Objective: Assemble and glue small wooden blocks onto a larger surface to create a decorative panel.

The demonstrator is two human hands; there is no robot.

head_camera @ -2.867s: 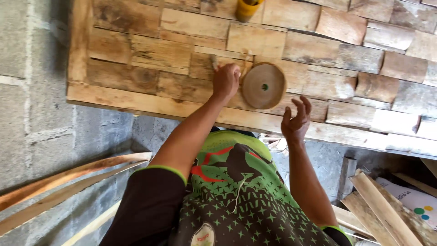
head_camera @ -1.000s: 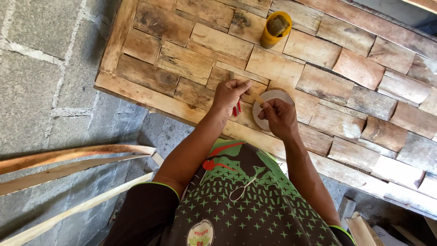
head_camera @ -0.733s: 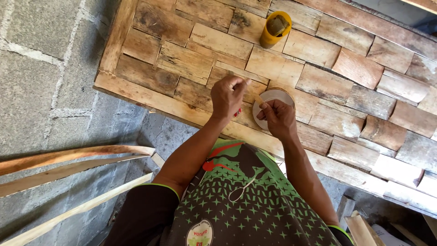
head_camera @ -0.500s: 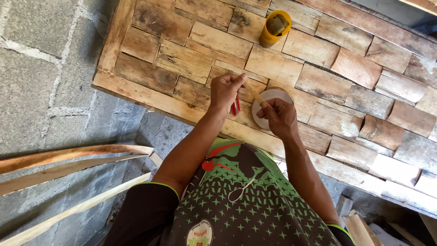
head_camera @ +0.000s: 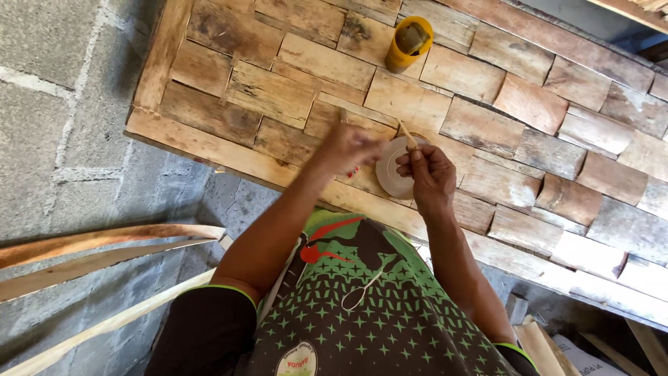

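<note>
My right hand (head_camera: 430,177) pinches a thin wooden stick (head_camera: 407,134) and holds its tip over a pale round disc (head_camera: 390,170). The disc lies on the patchwork wooden tabletop (head_camera: 278,90), partly hidden under that hand. My left hand (head_camera: 346,148) is blurred by motion just left of the disc, fingers curled, with a small red object (head_camera: 355,171) showing beneath it. A yellow cup (head_camera: 409,43) with something brownish inside stands further back on the table.
The table's front edge (head_camera: 229,157) runs diagonally before me. Grey concrete block paving (head_camera: 62,104) lies to the left. Long curved wooden strips (head_camera: 104,240) lie on the ground at lower left. Wood offcuts and paper (head_camera: 570,348) sit at lower right.
My left hand has shifted and now blurs beside the disc. My right hand, earlier flat over the disc, now holds the thin stick upright above it.
</note>
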